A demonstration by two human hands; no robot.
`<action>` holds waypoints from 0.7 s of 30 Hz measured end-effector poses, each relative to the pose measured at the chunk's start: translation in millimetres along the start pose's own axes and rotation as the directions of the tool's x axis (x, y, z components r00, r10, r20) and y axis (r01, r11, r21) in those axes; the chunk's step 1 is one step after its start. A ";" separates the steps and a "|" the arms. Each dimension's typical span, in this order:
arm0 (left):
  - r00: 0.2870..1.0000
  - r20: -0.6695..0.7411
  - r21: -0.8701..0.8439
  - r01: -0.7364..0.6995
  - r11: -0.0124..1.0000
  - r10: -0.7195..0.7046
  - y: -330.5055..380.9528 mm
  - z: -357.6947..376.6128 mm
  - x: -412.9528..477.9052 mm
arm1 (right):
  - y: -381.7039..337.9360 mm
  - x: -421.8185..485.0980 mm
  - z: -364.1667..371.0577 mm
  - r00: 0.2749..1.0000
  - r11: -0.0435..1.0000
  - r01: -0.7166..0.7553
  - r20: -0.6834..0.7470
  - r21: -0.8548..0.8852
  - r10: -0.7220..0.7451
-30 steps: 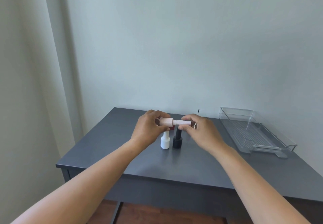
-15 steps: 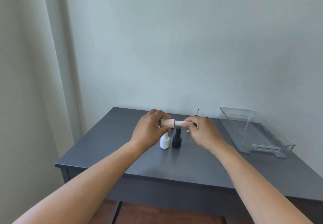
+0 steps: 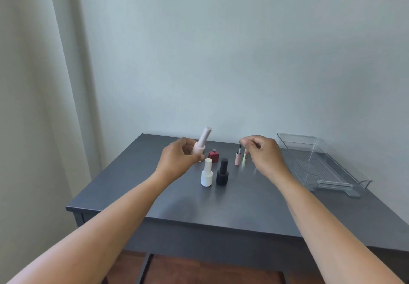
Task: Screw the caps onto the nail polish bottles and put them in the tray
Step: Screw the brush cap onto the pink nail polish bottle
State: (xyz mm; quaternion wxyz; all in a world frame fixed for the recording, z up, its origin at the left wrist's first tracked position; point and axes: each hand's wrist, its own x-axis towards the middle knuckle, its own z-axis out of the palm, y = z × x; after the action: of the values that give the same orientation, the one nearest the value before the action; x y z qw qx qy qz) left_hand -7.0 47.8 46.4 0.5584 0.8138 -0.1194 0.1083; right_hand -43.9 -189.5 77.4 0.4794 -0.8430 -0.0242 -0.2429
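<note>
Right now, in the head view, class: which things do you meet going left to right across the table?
Pink bottle in the left hand → white bottle → black bottle → pink cap → right hand → tray.

No text, label, brand, number or sign can be read anywhere in this view. The bottles on the table (image 3: 243, 206) show plain surfaces, and the clear tray (image 3: 345, 179) and the wall (image 3: 221, 51) carry no markings.
</note>
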 end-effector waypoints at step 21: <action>0.983 0.110 0.290 0.109 0.951 -0.146 -51.6 6.1 -4.8 | 105.6 39.9 -3.8 0.913 0.917 -0.369 -0.241 -0.149 0.328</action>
State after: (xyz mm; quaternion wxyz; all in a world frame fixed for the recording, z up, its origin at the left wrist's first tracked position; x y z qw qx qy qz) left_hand 5.1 60.4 -2.8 0.4334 0.8964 -0.0862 0.0346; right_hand 18.6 -257.2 12.1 0.4317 -0.8452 0.2016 -0.2422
